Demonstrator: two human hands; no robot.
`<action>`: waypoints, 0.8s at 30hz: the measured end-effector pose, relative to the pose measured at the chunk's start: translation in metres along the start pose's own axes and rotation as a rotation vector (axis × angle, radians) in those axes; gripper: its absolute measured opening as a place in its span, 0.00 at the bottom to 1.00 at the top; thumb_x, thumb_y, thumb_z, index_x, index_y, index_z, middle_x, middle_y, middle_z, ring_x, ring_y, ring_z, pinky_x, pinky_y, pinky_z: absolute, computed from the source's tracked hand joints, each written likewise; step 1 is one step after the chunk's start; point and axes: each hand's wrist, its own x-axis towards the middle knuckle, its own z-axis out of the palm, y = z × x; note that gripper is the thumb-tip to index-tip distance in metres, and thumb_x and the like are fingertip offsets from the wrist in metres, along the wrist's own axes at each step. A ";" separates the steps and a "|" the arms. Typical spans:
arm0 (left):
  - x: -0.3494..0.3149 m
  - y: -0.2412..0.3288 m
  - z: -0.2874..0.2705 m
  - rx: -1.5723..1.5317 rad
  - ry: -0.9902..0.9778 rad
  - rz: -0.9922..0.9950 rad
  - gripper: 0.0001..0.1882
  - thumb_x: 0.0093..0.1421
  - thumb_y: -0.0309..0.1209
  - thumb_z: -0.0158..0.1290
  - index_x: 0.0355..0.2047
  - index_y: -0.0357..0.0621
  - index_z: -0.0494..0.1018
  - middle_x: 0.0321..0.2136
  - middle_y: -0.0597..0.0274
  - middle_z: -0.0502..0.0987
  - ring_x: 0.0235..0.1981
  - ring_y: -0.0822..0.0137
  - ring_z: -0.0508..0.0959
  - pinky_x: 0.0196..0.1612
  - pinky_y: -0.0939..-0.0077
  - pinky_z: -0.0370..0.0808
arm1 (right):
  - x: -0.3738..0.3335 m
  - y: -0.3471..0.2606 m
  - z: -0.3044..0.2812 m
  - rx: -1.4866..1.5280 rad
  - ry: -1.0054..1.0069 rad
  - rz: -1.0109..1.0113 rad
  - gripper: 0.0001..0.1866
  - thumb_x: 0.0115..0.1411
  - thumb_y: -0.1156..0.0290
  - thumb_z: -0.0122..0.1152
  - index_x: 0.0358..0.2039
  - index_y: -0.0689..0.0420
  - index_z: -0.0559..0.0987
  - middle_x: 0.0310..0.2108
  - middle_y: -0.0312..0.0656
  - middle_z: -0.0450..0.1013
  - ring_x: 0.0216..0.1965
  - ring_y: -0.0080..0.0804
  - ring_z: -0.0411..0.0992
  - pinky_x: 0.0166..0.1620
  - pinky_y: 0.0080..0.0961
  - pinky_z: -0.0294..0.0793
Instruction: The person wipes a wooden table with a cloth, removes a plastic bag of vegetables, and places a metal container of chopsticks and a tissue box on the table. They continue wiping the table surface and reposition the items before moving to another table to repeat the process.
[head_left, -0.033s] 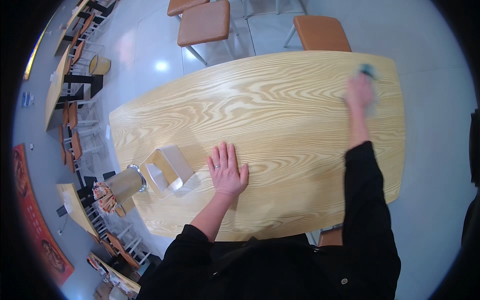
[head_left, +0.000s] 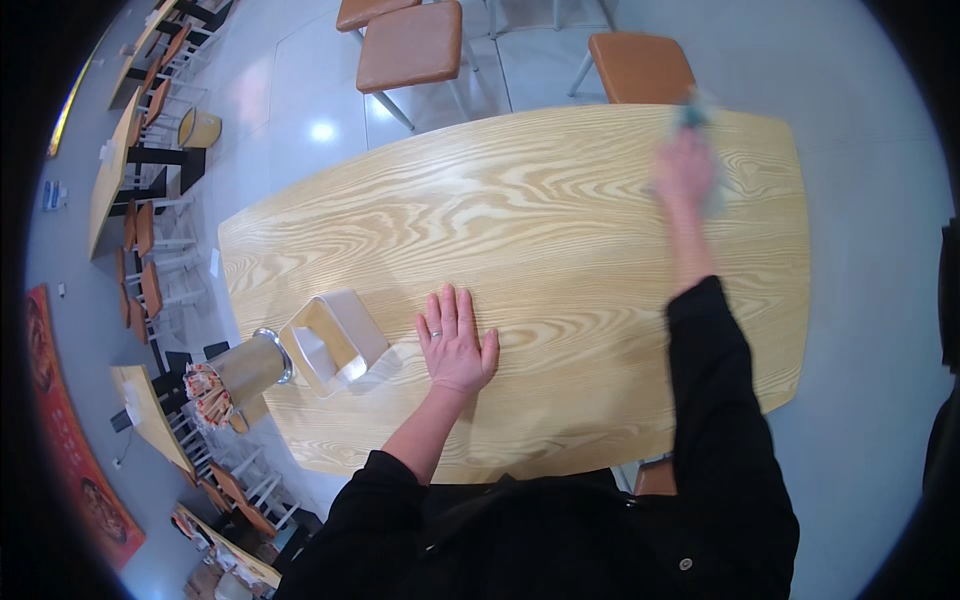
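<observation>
Cloth (head_left: 697, 112), bluish and blurred, sits at the desk's (head_left: 560, 230) far right edge under the right hand (head_left: 685, 172), whose fingers' grip cannot be told. Left hand (head_left: 456, 345) lies flat, fingers spread, near a napkin box (head_left: 333, 342).

The table (head_left: 560, 250) is pale yellow wood with darker, wavy brown grain. The cloth (head_left: 693, 112) at its far edge looks teal, though blurred. The 3 stools (head_left: 410, 45) have orange-brown seats. The open box (head_left: 332, 342) is cream, the cylindrical holder (head_left: 248, 365) silver metal. Both sleeves (head_left: 715, 400) are black. The floor (head_left: 860, 120) is glossy pale grey.
</observation>
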 end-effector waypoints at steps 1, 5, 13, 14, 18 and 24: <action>0.000 -0.001 0.000 -0.005 0.007 0.003 0.39 0.57 0.49 0.47 0.65 0.42 0.54 0.66 0.47 0.51 0.67 0.44 0.49 0.64 0.41 0.43 | -0.015 -0.066 0.018 0.028 0.122 -0.143 0.28 0.58 0.54 0.51 0.55 0.59 0.68 0.54 0.51 0.67 0.57 0.47 0.62 0.61 0.48 0.55; -0.003 -0.007 0.000 -0.194 0.116 0.014 0.36 0.55 0.42 0.50 0.61 0.36 0.57 0.63 0.44 0.55 0.65 0.42 0.52 0.64 0.42 0.46 | -0.131 -0.257 0.057 0.276 0.027 -0.748 0.24 0.57 0.60 0.51 0.51 0.59 0.71 0.53 0.48 0.67 0.58 0.48 0.61 0.60 0.50 0.56; -0.006 -0.015 0.004 -0.235 0.227 0.060 0.34 0.54 0.36 0.51 0.59 0.34 0.59 0.59 0.40 0.60 0.62 0.38 0.56 0.63 0.45 0.51 | -0.115 -0.131 0.019 0.224 0.104 -0.865 0.25 0.52 0.58 0.60 0.51 0.51 0.74 0.55 0.41 0.68 0.59 0.41 0.61 0.63 0.43 0.56; -0.005 -0.013 0.003 -0.207 0.206 0.060 0.34 0.54 0.37 0.51 0.60 0.34 0.58 0.60 0.40 0.59 0.62 0.38 0.55 0.63 0.46 0.50 | -0.096 -0.076 0.012 0.006 0.245 -0.756 0.21 0.55 0.58 0.55 0.48 0.50 0.75 0.51 0.40 0.70 0.56 0.41 0.62 0.61 0.46 0.57; -0.001 -0.005 -0.001 -0.079 0.125 0.016 0.36 0.56 0.40 0.50 0.62 0.35 0.56 0.63 0.41 0.54 0.65 0.41 0.51 0.65 0.47 0.46 | -0.088 0.160 -0.031 -0.146 0.151 0.224 0.30 0.59 0.51 0.54 0.59 0.53 0.68 0.58 0.46 0.64 0.61 0.43 0.58 0.61 0.42 0.56; -0.002 -0.002 0.004 -0.012 0.149 -0.002 0.35 0.57 0.40 0.48 0.63 0.36 0.56 0.64 0.43 0.54 0.66 0.43 0.50 0.66 0.50 0.44 | -0.109 0.122 -0.038 0.079 -0.069 0.537 0.31 0.59 0.52 0.52 0.56 0.60 0.66 0.55 0.53 0.66 0.58 0.52 0.61 0.60 0.52 0.55</action>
